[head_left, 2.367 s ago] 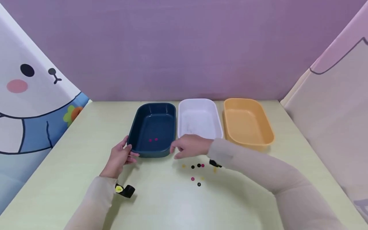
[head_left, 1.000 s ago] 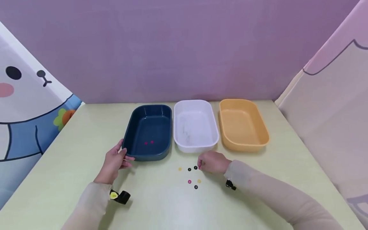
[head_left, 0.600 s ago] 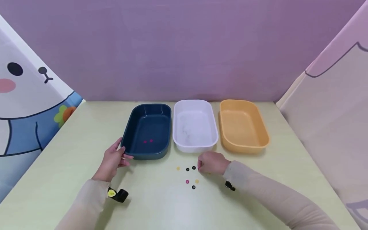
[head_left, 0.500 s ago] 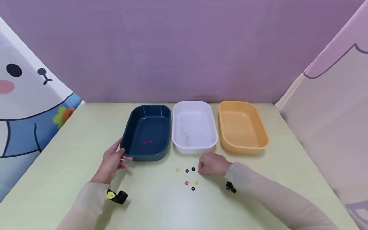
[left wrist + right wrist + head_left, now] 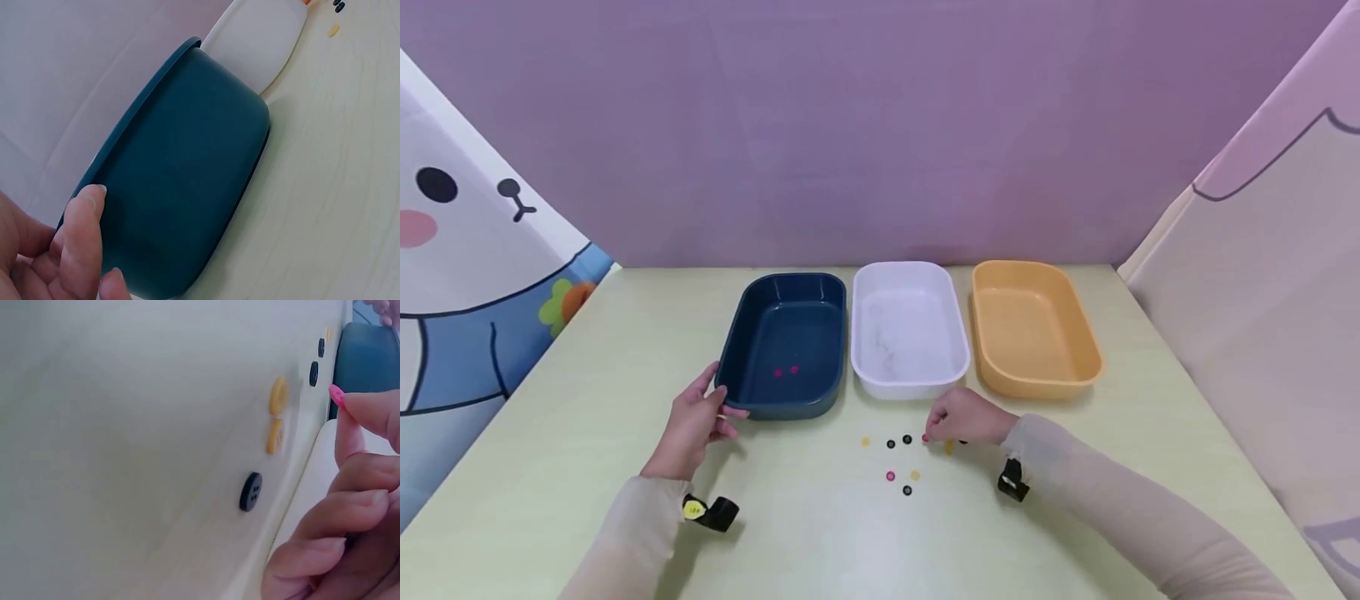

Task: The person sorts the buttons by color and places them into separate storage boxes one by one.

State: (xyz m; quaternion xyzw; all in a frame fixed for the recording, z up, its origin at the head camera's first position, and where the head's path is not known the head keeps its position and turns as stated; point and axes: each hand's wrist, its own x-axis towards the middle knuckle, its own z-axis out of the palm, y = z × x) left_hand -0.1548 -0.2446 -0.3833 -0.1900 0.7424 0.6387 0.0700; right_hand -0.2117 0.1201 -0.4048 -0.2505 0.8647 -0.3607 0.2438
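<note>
In the right wrist view, my right hand (image 5: pixel 350 519) pinches a pink button (image 5: pixel 337 395) between thumb and forefinger. The head view has this right hand (image 5: pixel 967 415) low over the table, in front of the white tray (image 5: pixel 913 390). My left hand (image 5: pixel 694 421) grips the near-left corner of the dark blue tray (image 5: pixel 790 410), its fingers against the outer wall in the left wrist view. Two pink buttons (image 5: pixel 794 369) lie inside that blue tray. Near my right hand, loose on the table, are black buttons (image 5: pixel 251 492), yellow buttons (image 5: pixel 279 396) and another pink button (image 5: pixel 891 476).
Right of the white tray stands an orange-yellow tray (image 5: pixel 1037 387); all three trays are side by side at the back of the pale table (image 5: pixel 820 517). A purple cloth wall (image 5: pixel 880 133) rises behind them, with printed cloth on both sides.
My right hand came from beside the blue tray back to the loose buttons, and now lifts slightly with a pink button pinched. The left hand keeps its grip on the blue tray.
</note>
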